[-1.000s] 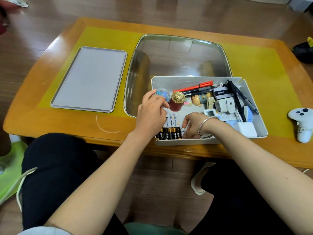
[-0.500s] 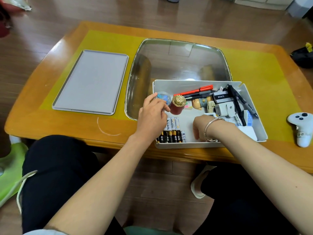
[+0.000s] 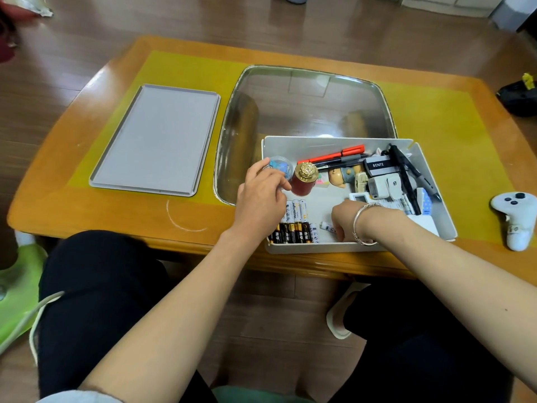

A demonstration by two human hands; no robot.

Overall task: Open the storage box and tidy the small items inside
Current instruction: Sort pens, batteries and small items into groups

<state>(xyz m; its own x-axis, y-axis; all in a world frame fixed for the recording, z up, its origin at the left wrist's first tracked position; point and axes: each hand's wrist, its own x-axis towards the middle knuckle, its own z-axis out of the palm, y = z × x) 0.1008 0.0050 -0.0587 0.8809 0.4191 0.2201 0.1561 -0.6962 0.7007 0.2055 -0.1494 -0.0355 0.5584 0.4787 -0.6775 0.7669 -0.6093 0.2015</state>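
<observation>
The open white storage box [image 3: 334,142] sits at the table's near edge, right of centre. Its grey lid [image 3: 157,141] lies flat to the left. My left hand [image 3: 261,199] is at the box's left end, its fingers curled round a small clear round container [image 3: 282,165] with blue contents. A red bottle with a gold cap [image 3: 303,178] stands beside it. Several batteries [image 3: 293,232] lie in rows in the near left corner. My right hand [image 3: 345,219], with a bracelet on the wrist, is low in the box, fingertips pinching a small white battery [image 3: 327,227].
The right half of the box holds pens [image 3: 334,155], a small figurine [image 3: 340,175], white gadgets and black tools. A white game controller [image 3: 514,216] lies on the table to the right. A glass inset [image 3: 305,103] fills the table's middle. A black object [image 3: 520,97] sits beyond the far right edge.
My right hand moved right from the battery rows, then came back part-way with a white battery at its fingertips. My left hand stayed on the clear container.
</observation>
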